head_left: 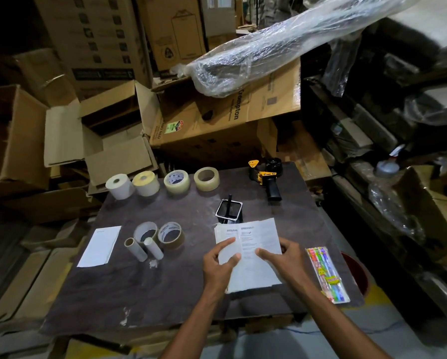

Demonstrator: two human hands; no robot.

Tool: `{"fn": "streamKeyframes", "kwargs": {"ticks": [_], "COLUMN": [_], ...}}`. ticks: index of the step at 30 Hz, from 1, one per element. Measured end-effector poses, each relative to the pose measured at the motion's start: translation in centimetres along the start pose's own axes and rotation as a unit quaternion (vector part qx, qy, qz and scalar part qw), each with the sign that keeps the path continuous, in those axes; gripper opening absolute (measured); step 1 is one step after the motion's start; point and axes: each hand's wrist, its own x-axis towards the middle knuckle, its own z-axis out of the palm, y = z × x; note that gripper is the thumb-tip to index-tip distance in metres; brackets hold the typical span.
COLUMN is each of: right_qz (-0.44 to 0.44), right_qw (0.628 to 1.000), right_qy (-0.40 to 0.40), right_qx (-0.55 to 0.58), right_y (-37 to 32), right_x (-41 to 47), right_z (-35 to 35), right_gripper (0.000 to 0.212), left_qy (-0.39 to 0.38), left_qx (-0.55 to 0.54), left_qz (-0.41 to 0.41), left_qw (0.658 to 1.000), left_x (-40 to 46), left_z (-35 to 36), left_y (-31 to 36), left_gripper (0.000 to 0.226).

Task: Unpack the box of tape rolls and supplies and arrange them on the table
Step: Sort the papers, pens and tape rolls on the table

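Both hands hold printed papers point(250, 252) over the near middle of the dark table point(139, 288). Left hand point(221, 265) pinches the left sheet, thumb on top, fingers curled under. Right hand point(282, 260) grips the right edge, thumb across the print. Far edge, left to right: white label roll point(119, 186), yellowish label roll point(146, 183), clear tape roll point(177, 182), second clear tape roll point(206, 179), all upright in a row, slightly apart. Tape dispenser point(267, 177), black and yellow, lies at the far right. Black mesh pen holder point(228, 209) stands just behind the papers. Left of the hands: brown tape roll point(171, 235) touching an empty core ring point(146, 231), two cardboard tubes point(143, 248) lying in front. White sheet point(99, 246) lies flat at the left edge. Pack of coloured pens point(327, 274) lies near the right edge. Open cardboard box point(108, 136) sits behind the table, flaps up.
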Motion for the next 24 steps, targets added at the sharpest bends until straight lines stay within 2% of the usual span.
{"fn": "streamKeyframes", "kwargs": {"ticks": [5,8,10,12,16,19,24], "right_qz": [-0.013,-0.037,-0.051,-0.068,-0.179,-0.223,-0.263], "right_qw": [0.997,0.995,0.994,0.990,0.958,0.940,0.902], "right_qy": [0.049,0.052,0.050,0.048,0.065,0.037,0.049], "right_qx": [-0.059,-0.082,-0.086,-0.109,-0.214,-0.255,-0.339], "right_y": [-0.5,-0.8,-0.7,-0.7,0.9,1.8,3.0], "right_x": [0.3,0.4,0.6,0.7,1.0,1.0,1.5], "right_z": [1.3,1.6,1.7,1.9,2.4,3.0,4.0], "right_gripper": [0.029,0.018,0.015,0.022,0.039,0.048,0.042], "left_qy": [0.026,0.031,0.028,0.020,0.020,0.032,0.036], "left_qx": [0.005,-0.010,-0.045,-0.076,-0.100,-0.100,-0.106], "left_qz": [0.006,-0.012,-0.031,-0.046,-0.053,-0.060,-0.062], "left_qw": [1.000,0.999,0.998,0.996,0.993,0.993,0.992], "left_x": [0.7,1.2,1.6,1.9,2.2,2.5,2.7], "left_z": [-0.5,-0.7,-0.8,-0.8,-0.5,-0.5,-0.3], "left_y": [0.2,0.2,0.1,0.3,0.4,0.2,0.6], "left_gripper": [0.025,0.015,0.018,0.024,0.027,0.028,0.029]}}
